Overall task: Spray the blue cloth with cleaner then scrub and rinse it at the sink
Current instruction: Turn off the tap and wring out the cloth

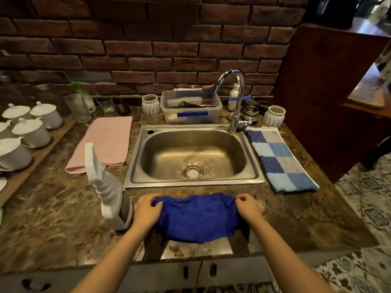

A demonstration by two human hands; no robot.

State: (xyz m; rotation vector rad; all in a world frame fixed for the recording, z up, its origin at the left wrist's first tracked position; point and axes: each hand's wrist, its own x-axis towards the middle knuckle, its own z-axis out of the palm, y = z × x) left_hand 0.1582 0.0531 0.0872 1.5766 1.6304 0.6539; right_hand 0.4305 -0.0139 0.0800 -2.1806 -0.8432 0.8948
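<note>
We find both hands, left hand (pixel 146 208) and right hand (pixel 248 206), pinching the blue cloth (pixel 196 217) at the worktop's front edge. Spraying is not yet begun; the spray bottle (pixel 110 199) must be taken next.

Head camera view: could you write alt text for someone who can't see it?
Two bare hands, left hand and right hand, grip a blue cloth by its ends on a brown marble counter, before an empty steel sink. A spray bottle stands at left.

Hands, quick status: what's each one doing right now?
Left hand: closed, pinching the left edge of the blue cloth on the counter.
Right hand: closed, pinching the cloth's right edge.
</note>
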